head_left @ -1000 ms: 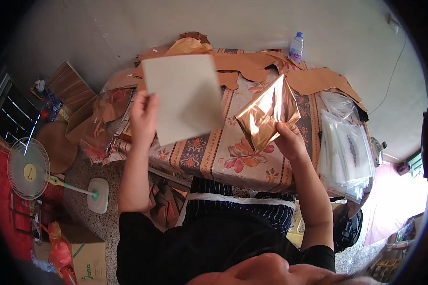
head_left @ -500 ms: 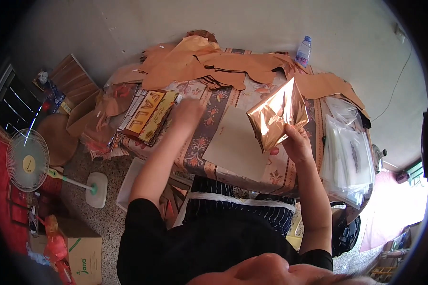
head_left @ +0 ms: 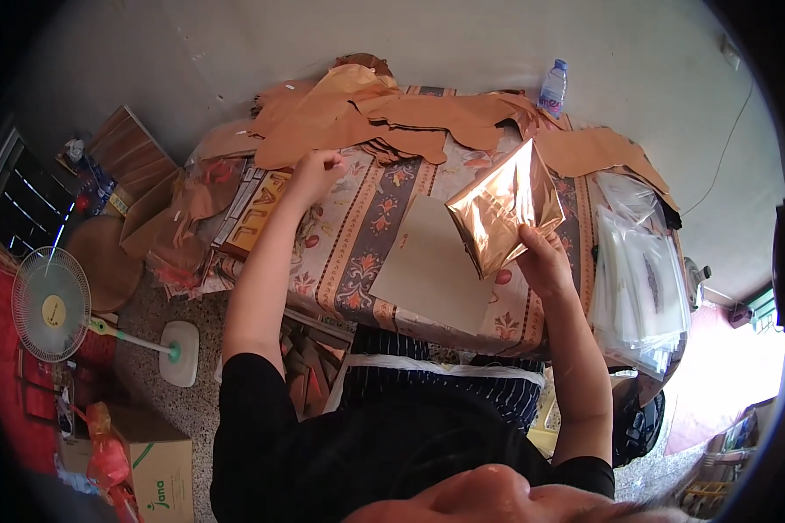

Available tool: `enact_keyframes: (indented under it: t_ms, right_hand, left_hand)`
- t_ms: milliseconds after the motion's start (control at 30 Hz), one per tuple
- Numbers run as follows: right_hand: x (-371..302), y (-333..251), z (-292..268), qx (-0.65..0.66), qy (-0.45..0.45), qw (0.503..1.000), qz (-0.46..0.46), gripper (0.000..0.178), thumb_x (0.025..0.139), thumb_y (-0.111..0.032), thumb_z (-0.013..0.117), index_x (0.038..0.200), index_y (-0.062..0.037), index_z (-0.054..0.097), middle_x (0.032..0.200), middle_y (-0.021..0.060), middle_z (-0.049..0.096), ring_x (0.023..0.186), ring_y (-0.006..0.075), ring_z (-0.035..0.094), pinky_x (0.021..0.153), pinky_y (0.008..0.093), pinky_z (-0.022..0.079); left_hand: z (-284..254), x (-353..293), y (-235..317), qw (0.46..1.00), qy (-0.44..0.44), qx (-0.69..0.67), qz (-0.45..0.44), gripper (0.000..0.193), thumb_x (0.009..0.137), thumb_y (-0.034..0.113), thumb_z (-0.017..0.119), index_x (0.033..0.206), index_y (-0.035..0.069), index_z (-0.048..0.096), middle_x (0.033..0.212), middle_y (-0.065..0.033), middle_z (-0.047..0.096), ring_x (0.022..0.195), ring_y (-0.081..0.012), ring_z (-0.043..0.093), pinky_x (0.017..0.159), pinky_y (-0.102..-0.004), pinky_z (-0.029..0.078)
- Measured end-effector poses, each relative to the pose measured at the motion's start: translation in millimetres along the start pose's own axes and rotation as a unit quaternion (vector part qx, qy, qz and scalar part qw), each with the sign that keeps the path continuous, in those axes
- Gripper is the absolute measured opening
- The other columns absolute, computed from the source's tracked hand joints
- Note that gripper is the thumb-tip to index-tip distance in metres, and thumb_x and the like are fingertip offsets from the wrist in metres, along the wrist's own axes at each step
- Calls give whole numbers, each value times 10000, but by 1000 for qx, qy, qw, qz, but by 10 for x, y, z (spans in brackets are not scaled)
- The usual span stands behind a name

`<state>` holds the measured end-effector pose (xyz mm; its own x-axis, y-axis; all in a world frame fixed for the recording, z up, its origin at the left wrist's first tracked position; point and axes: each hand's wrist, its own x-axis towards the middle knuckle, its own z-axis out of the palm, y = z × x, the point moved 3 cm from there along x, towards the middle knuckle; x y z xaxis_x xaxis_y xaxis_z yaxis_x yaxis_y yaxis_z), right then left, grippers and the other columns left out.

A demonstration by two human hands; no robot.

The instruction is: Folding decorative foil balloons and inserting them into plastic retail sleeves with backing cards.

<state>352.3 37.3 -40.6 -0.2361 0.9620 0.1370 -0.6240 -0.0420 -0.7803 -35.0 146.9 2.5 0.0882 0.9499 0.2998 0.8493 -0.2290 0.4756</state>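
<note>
Tablecloth [head_left: 340, 253] bears brown cutouts [head_left: 316, 122], bottle [head_left: 551, 91]; right hand [head_left: 545, 261] clamps gold foil [head_left: 504, 207]; left hand [head_left: 317, 174] closed.

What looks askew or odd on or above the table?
The brown pieces at the back of the table: they overlap loosely, edges misaligned. The gold foil in the right hand looks crinkled, though glare makes damage hard to judge. Nothing appears spilled.

Gold foil [head_left: 501, 213] hides fingertips of the right hand [head_left: 546, 261]; whether the left hand [head_left: 319, 172] pinches anything is unclear. The left forearm [head_left: 269, 270] partly covers the printed stack [head_left: 251, 218]; the lower edge crops a cardboard box [head_left: 164, 466].
</note>
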Motion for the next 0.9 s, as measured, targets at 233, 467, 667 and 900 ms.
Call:
enact_keyframes:
  t_ms: [233, 467, 667, 900]
  right_hand:
    - [0, -14, -61, -12, -48, 998, 30, 283, 931, -184, 584, 1165, -25, 595, 1108, 90, 651, 983, 181, 627, 851, 354, 502]
    - [-6, -27, 44, -4, -13, 1000, 2, 286, 920, -149, 611, 1188, -52, 578, 1095, 66, 645, 918, 172, 633, 724, 331, 533]
    - [-9, -12, 18, -3, -24, 1000, 7, 266, 924, -124, 602, 1179, -54, 583, 1096, 70, 650, 944, 170, 635, 771, 339, 530]
    - [-6, 0, -56, -5, -15, 1000, -7, 273, 929, -140, 586, 1182, -37, 583, 1111, 81, 647, 997, 182, 623, 861, 356, 498]
  left_hand:
    - [-57, -127, 232, 971, -134, -185, -70, 240, 863, 217, 668, 978, 8, 691, 801, -52, 676, 695, -109, 605, 667, -268, 485]
    - [-16, -393, 98, 991, -86, -68, -71, 172, 883, 96, 615, 1013, -4, 669, 790, -30, 643, 569, -101, 546, 556, -239, 466]
    - [53, -669, 404, 993, -87, -78, 20, 175, 863, 106, 643, 978, -26, 647, 879, -94, 645, 692, -146, 580, 700, -276, 481]
    - [196, -639, 495, 984, -88, -156, -20, 138, 840, 80, 664, 922, -27, 640, 878, -62, 619, 760, -127, 576, 705, -263, 466]
